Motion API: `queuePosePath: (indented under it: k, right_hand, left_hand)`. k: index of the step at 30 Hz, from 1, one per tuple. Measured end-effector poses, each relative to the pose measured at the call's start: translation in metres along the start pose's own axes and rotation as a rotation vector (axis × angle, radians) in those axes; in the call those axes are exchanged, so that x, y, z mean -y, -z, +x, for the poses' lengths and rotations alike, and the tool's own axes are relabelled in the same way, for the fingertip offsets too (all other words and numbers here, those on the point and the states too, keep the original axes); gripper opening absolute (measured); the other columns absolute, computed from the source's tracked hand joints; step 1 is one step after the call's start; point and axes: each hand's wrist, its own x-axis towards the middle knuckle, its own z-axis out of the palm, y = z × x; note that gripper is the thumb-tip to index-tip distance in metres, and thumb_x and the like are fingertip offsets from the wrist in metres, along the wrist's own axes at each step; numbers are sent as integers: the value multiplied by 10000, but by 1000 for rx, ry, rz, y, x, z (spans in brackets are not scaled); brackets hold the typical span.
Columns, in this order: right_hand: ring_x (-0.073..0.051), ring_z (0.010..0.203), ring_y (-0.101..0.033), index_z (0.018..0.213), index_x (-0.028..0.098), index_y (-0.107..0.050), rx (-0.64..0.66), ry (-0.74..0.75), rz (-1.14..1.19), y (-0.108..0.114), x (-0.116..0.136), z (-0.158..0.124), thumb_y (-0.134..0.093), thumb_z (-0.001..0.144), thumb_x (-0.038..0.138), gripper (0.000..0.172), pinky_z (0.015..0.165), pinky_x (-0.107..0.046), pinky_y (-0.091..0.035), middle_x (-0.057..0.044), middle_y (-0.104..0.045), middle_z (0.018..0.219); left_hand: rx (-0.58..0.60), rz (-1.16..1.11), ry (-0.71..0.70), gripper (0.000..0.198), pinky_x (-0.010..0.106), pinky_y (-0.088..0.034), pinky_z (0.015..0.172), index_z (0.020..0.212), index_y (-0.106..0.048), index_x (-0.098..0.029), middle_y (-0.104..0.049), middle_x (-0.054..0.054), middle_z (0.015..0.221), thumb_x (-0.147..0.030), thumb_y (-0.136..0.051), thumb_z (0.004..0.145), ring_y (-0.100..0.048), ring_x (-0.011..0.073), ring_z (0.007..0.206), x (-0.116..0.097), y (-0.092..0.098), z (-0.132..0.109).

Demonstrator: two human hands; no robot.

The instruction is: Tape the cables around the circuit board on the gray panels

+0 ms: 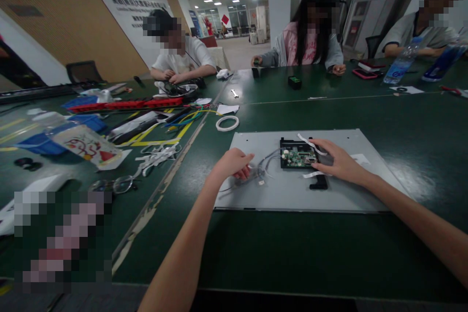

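Note:
A grey flat metal panel [256, 200] lies on the green table. On it rests a green circuit board [298, 157] in a black plastic frame [284, 142], with white strips at its right side. My right hand [338, 160] grips the right edge of the frame, thumb in front and fingers behind. Grey cables [268, 157] run left from the board. My left hand [234, 163] is over their loose end and some clear plastic, its fingers curled; what lies inside them is hidden. A black bracket piece [319, 183] sits just below the frame.
A roll of white tape [227, 123] and a small wrench [234, 93] lie beyond the panel. Left are glasses [122, 184], white cords [157, 158], blue trays [44, 142] and a red strip [126, 104]. Several people sit across; water bottles [402, 63] stand far right.

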Motion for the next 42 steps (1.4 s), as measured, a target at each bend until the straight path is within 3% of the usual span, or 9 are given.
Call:
queuePosePath:
  k: [7,15,19,23,26,29,35,38,42]
  right_hand:
    - [-263,1235,-393,1378,289,-317,25,-5,-13,-1,0,0,-550,821,421,618,1031,-461,-346,-59,-405,1359]
    - [-273,1239,-388,1386,296,-298,45,-3,-17,0,2,1,-543,823,419,626,1029,-475,-350,-59,-391,1368]
    - [-271,1249,-377,1391,308,-288,57,-24,-8,0,2,0,-546,820,431,640,1029,-473,-350,-50,-377,1381]
    - [-279,1247,-377,1392,309,-295,70,-41,3,0,2,0,-539,823,435,632,1021,-483,-355,-53,-378,1382]
    - [-281,1231,-397,1388,308,-305,81,-51,1,1,2,0,-535,824,438,623,1005,-489,-369,-57,-387,1375]
    - [-288,1213,-419,1389,304,-308,90,-52,-4,1,2,1,-532,826,433,620,978,-497,-392,-65,-409,1360]
    - [-286,1196,-442,1383,296,-319,78,-20,-12,0,1,1,-538,823,414,613,982,-503,-384,-68,-447,1331]
    - [-279,1200,-436,1385,290,-318,84,-25,-22,-1,0,0,-536,825,424,616,991,-491,-380,-67,-446,1330]
    - [-272,1225,-409,1396,284,-291,81,-11,-28,-2,-1,0,-524,834,429,625,1017,-478,-360,-66,-414,1356]
  left_hand:
    - [30,-32,-121,210,205,-408,414,701,-505,-163,-619,17,536,-361,-559,748,-588,136,450,-4,0,-4]
    - [-4,-52,-368,129,174,-411,411,807,-502,-177,-605,4,663,-307,-496,799,-609,120,525,-9,1,-10]
    - [-122,-5,-591,130,183,-450,506,798,-561,-170,-592,8,701,-289,-510,808,-595,113,640,-12,8,-15]
    - [-192,-36,-734,136,228,-481,686,794,-579,-155,-616,48,906,-288,-549,799,-586,138,843,-13,15,-16]
    - [-85,-172,-723,162,258,-481,764,823,-532,-153,-628,67,964,-313,-510,837,-597,151,916,-15,15,-18]
    - [24,-258,-614,166,264,-486,781,850,-472,-171,-655,55,881,-337,-470,865,-628,149,897,-18,12,-22]
    - [39,-290,-427,196,214,-504,619,902,-399,-200,-665,52,901,-393,-426,878,-667,133,740,-21,5,-21]
    - [-28,-293,-474,193,213,-511,630,891,-402,-192,-641,72,1013,-381,-438,871,-659,123,753,-19,4,-18]
    - [-140,-310,-667,152,236,-493,776,855,-451,-170,-635,60,975,-322,-458,868,-614,126,890,-22,4,-17]
